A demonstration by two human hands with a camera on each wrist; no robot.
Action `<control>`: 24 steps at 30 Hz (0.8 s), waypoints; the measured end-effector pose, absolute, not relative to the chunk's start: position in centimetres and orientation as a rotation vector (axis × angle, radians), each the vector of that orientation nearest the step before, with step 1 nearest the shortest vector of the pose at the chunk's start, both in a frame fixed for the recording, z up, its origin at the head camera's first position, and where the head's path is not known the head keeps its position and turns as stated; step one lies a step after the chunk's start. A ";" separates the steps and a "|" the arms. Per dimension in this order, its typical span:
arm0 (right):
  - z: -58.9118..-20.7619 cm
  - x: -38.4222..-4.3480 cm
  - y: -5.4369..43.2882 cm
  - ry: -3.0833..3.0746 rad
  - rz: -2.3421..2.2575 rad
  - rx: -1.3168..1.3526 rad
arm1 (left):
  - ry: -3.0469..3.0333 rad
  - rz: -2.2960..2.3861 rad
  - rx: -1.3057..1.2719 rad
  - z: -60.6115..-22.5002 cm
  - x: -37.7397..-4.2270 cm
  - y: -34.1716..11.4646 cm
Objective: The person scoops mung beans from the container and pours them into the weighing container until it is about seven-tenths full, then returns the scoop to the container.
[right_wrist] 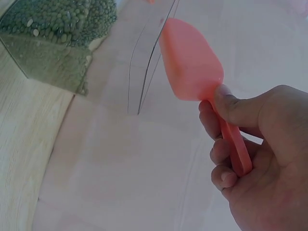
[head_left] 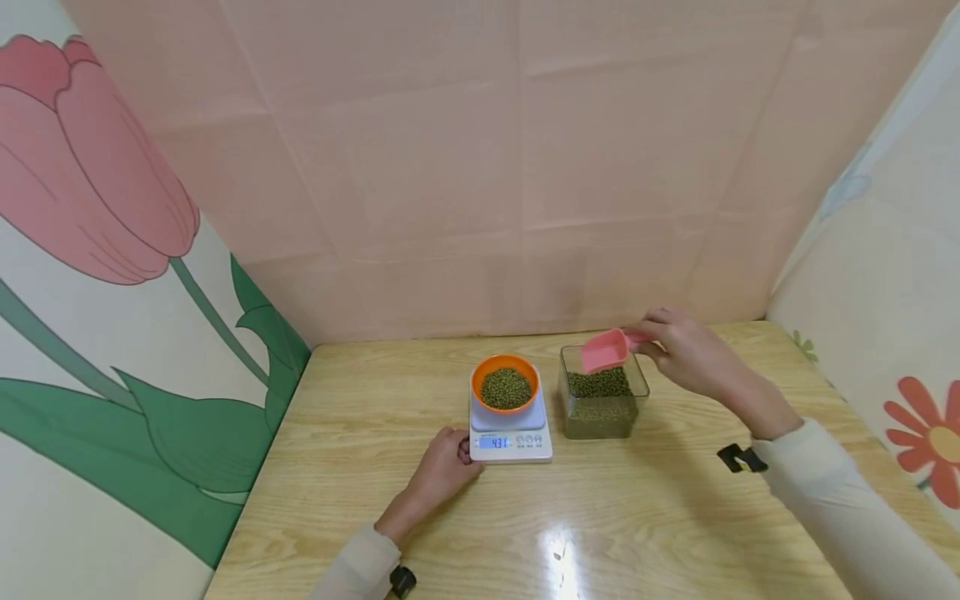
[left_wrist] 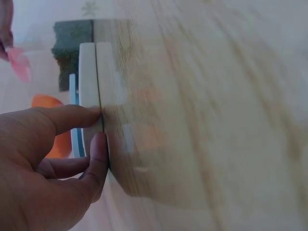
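Observation:
My right hand [head_left: 693, 354] grips the handle of a pink scoop [head_left: 606, 350], fingers curled round it in the right wrist view. The scoop's bowl is tilted over the clear square container [head_left: 600, 421], which holds green mung beans [head_left: 600, 382]; only pink plastic shows inside it. To the left, a white kitchen scale [head_left: 487, 451] with a lit digital display carries an orange bowl [head_left: 531, 372] of mung beans [head_left: 506, 389]. At the scale's near left corner, my left hand [head_left: 441, 468] holds its edge between index finger and thumb, the other fingers bent.
Everything stands on a wood-grain table [head_left: 360, 392]. A pink-beige sheet [head_left: 420, 208] rises along its back edge. Flower-printed panels stand at both sides, with a large tulip [head_left: 112, 167] on the left and a red flower [head_left: 918, 408] on the right.

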State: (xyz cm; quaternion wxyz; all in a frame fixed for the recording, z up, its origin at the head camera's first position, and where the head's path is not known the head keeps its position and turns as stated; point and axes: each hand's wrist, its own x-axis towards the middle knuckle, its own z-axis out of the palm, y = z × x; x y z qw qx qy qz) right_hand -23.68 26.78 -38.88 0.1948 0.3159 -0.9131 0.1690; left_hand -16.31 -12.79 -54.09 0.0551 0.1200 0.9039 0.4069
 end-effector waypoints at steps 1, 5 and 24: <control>-38.9 -23.7 26.8 -2.561 0.468 0.886 | 2.744 1.233 0.363 -54.1 -16.3 -12.8; -38.9 -23.6 27.1 -2.583 0.447 0.879 | 2.738 1.236 0.350 -54.2 -16.3 -12.8; -39.0 -23.7 27.2 -2.654 0.397 0.892 | 2.757 1.216 0.378 -54.1 -16.5 -12.8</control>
